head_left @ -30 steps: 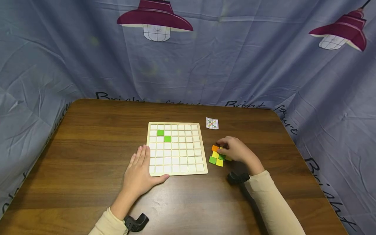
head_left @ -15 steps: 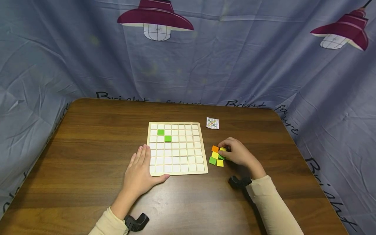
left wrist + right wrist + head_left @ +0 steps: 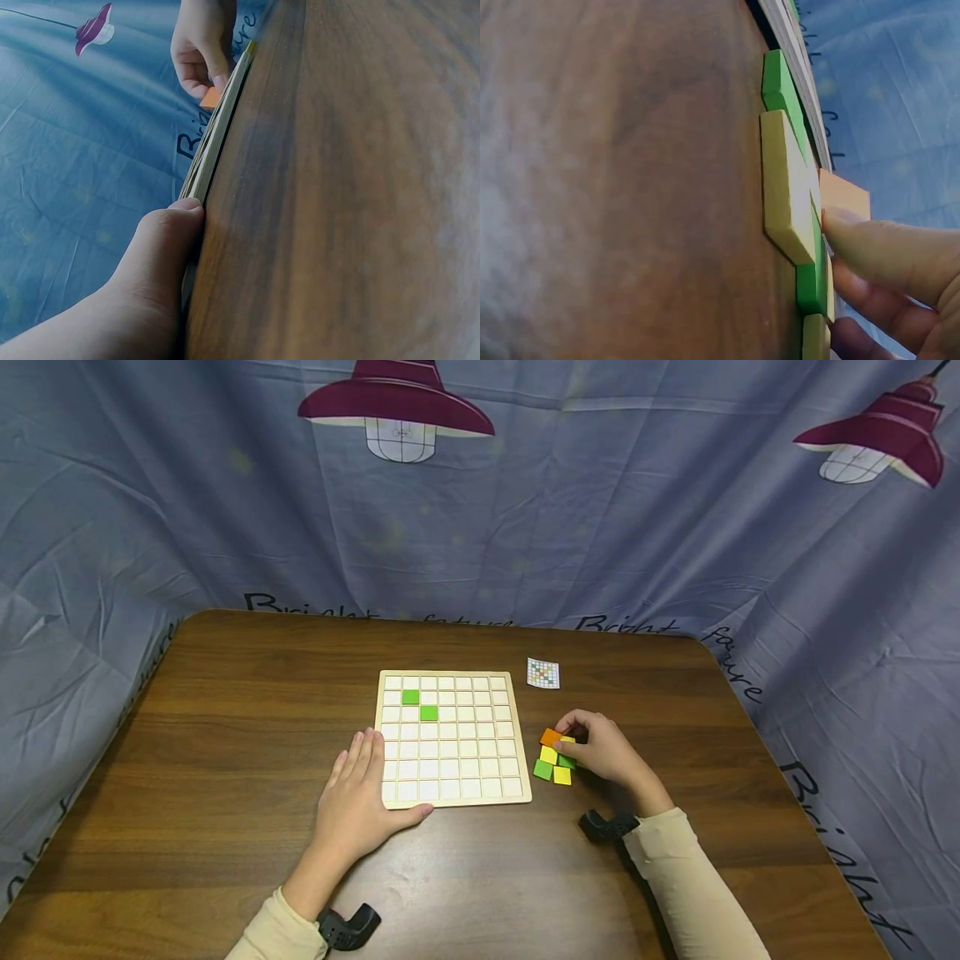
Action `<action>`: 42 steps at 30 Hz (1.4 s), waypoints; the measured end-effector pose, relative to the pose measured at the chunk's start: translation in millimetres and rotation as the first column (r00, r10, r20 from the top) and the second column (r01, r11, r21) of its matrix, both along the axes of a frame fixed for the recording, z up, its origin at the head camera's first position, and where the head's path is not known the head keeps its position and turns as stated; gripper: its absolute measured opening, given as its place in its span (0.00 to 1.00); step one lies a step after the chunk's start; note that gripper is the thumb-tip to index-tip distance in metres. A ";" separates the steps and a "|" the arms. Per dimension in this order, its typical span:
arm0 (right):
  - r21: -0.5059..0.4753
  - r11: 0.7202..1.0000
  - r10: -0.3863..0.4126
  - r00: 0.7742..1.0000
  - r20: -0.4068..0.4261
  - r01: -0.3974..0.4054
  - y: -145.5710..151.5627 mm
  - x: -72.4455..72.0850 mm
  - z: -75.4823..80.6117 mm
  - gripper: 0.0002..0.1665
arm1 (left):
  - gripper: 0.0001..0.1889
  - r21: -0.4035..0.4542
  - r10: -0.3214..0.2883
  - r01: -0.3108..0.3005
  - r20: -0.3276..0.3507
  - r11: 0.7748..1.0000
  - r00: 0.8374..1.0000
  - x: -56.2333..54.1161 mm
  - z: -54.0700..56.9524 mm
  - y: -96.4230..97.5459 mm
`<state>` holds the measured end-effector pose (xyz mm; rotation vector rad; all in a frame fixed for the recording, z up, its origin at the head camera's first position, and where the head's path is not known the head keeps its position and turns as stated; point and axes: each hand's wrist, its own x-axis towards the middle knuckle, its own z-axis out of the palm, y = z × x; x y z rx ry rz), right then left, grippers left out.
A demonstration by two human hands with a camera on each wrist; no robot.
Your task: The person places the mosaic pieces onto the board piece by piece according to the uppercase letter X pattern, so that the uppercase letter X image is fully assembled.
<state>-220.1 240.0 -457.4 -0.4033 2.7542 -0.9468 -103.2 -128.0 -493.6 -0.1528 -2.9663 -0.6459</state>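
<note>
A square wooden grid board (image 3: pixel 450 749) lies on the table with two green tiles (image 3: pixel 428 713) in its cells. My left hand (image 3: pixel 354 802) rests against the board's left edge, fingers straight, thumb along the near edge at the corner. To the right of the board, my right hand (image 3: pixel 603 747) pinches an orange tile (image 3: pixel 844 193) between thumb and fingers. That tile is tilted, lifted at one side, in the right wrist view. Yellow tiles (image 3: pixel 784 187) and green tiles (image 3: pixel 543 769) lie in a close cluster under and beside this hand, which partly hides them.
A small printed card (image 3: pixel 543 674) with a coloured grid pattern lies beyond the tiles. The brown table (image 3: pixel 225 710) is bordered by a blue curtain (image 3: pixel 525 527) at the back and sides. Black wrist devices (image 3: pixel 349 928) sit at both wrists.
My right hand has shifted slightly and now pinches the orange tile, which has tilted up from the cluster. My left hand and the board have stayed in place.
</note>
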 end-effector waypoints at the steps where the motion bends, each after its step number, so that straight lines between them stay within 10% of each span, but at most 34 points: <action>1: -0.016 1.000 -0.011 1.000 0.011 0.012 0.0 -0.2 -0.3 0.10 | 0.69 0.000 0.000 0.000 -0.002 1.000 1.000 -0.1 -0.2 0.2; 11: -0.117 0.990 -0.083 0.997 0.002 0.082 -8.4 -5.1 0.3 0.08 | 0.70 0.002 0.004 -0.004 -0.018 1.000 1.000 0.0 -0.5 0.8; 22: -0.236 0.969 0.066 0.997 -0.031 -0.072 -79.0 -6.8 8.3 0.07 | 0.70 -0.003 0.001 -0.001 0.000 1.000 1.000 0.4 0.7 -0.5; 42: -0.084 0.975 0.200 0.977 -0.076 -0.206 -148.1 -7.7 2.9 0.03 | 0.69 -0.006 0.006 -0.006 0.010 1.000 1.000 0.3 0.2 0.2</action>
